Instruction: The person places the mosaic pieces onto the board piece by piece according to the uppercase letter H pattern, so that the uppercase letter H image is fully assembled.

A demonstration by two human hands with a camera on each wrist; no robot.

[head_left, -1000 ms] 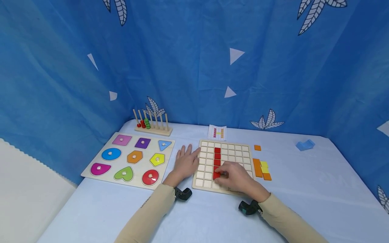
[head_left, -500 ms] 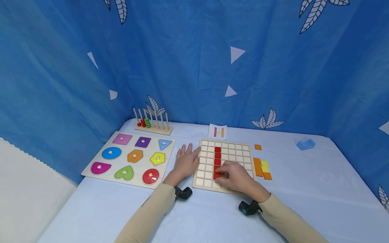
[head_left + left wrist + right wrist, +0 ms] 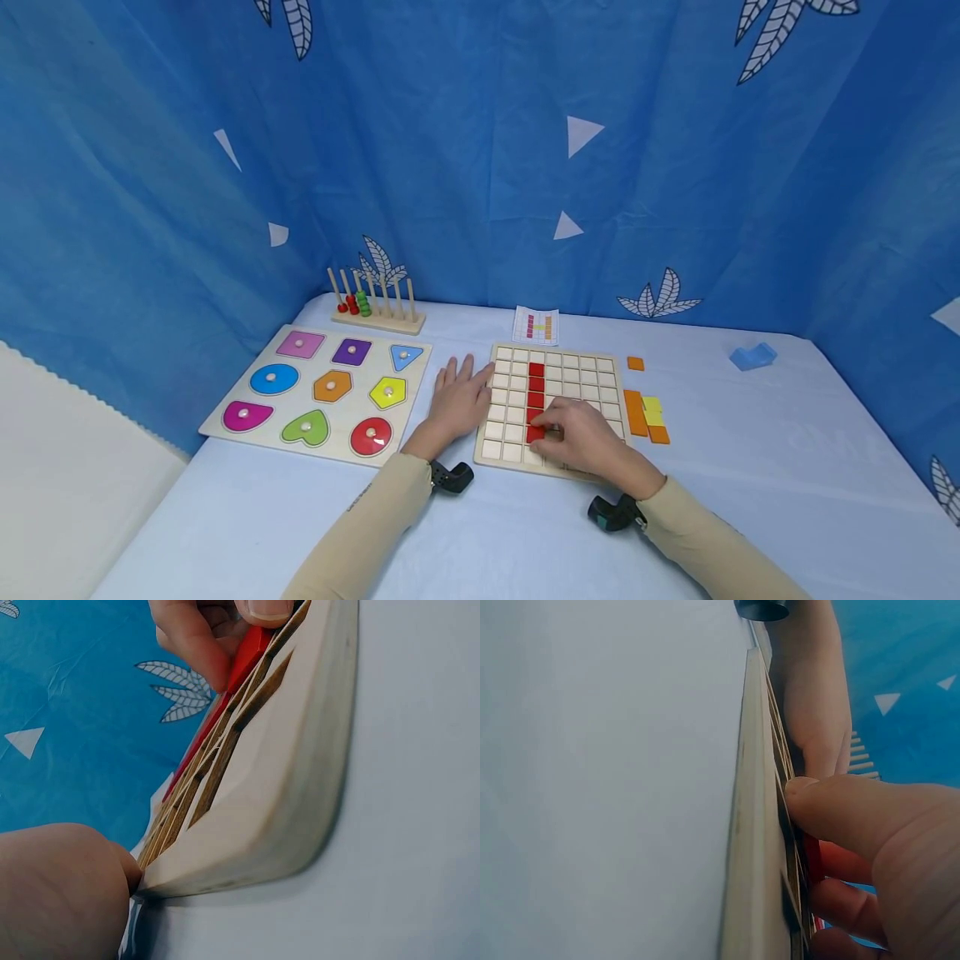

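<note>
On the table (image 3: 247, 517), from the left: one shape puzzle board (image 3: 318, 392) with nine coloured pieces, one peg rack (image 3: 377, 307) behind it, then one wooden grid board (image 3: 581, 375) with a square-celled tray. A column of five red tiles stands in it; the nearest red tile (image 3: 535, 433) is flat, square and glossy, low in the grid. The left hand (image 3: 459, 400) lies flat, fingers straight and slightly spread, touching the board's left edge. The right hand (image 3: 588, 437) rests on the board, its fingers (image 3: 832, 806) curled and pinching that red tile. One pattern card (image 3: 536, 326) lies behind the board. To the right lie a few orange and yellow tiles (image 3: 647, 414) and one blue block (image 3: 752, 357).
</note>
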